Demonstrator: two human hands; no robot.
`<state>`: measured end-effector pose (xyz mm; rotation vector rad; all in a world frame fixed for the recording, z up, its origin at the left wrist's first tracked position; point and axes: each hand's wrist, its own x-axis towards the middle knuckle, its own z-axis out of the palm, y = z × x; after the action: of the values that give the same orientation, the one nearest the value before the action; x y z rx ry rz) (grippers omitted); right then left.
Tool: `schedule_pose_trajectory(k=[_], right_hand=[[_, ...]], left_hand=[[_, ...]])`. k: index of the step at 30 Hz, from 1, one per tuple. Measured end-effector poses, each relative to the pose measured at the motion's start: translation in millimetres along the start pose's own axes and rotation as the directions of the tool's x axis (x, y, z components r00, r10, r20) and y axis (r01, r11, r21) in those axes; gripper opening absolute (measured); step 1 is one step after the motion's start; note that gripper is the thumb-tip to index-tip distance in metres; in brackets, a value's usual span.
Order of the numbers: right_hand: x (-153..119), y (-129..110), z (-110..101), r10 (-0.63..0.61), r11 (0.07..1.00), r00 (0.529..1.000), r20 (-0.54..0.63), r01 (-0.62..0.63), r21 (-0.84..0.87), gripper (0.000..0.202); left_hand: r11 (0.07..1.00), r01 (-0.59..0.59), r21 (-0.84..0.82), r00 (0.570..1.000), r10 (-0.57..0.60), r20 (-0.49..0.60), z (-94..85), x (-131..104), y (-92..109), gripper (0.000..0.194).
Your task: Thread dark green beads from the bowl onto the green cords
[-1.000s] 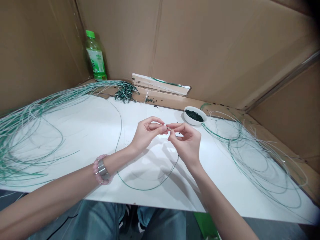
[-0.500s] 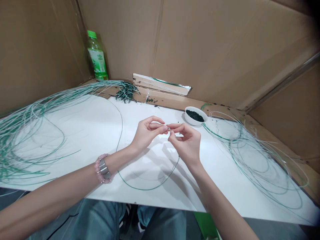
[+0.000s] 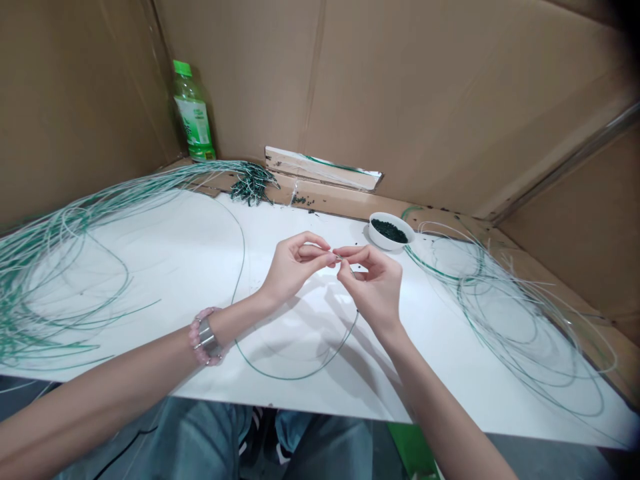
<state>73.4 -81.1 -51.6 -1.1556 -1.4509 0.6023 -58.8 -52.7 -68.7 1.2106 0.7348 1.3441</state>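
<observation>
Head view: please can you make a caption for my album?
Left hand and right hand pinch a thin wire near a bowl of dark bits.

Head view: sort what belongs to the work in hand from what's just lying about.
Likely belongs:
- looped green wire
- white bowl
- dark beads in it
- wire bundle, left
- wire coils, right

Likely just lying about:
- green-capped bottle
- scattered dark bits

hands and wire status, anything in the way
Left hand, right hand both pinching green wire. Wire loops across white tabletop. White bowl beyond right hand, out of the way.
</observation>
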Motion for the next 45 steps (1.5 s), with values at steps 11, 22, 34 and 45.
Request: schedule_pose_trajectory(k=[11,22,34,45], right_hand=[[2.9,1.5,-1.7,0.043,0.999,0.998,0.052,-0.043,0.014,0.007],[-0.3,0.4,1.2,0.015,1.0,1.0,-0.02,-0.014,0.021,0.01],[-3.8,0.1,1.7,-0.068,0.995,0.997,-0.04,0.065,-0.069,0.012],[-3.5,0.7,2.7,-0.075,0.994,0.995,-0.058,0.07,-0.079,0.012]], left_hand=[[0.999,-0.025,0.032,1.0,0.025,0.005,-1.9,0.5,-0.8,0.02],[0.992,0.074,-0.098,0.997,-0.075,-0.001,1.3,0.5,-0.4,0.025],[0.987,0.093,-0.128,0.995,-0.095,-0.011,2.6,-1.0,-1.4,0.021],[0.988,0.087,-0.13,0.996,-0.089,-0.006,3.0,-1.6,-2.5,0.021]])
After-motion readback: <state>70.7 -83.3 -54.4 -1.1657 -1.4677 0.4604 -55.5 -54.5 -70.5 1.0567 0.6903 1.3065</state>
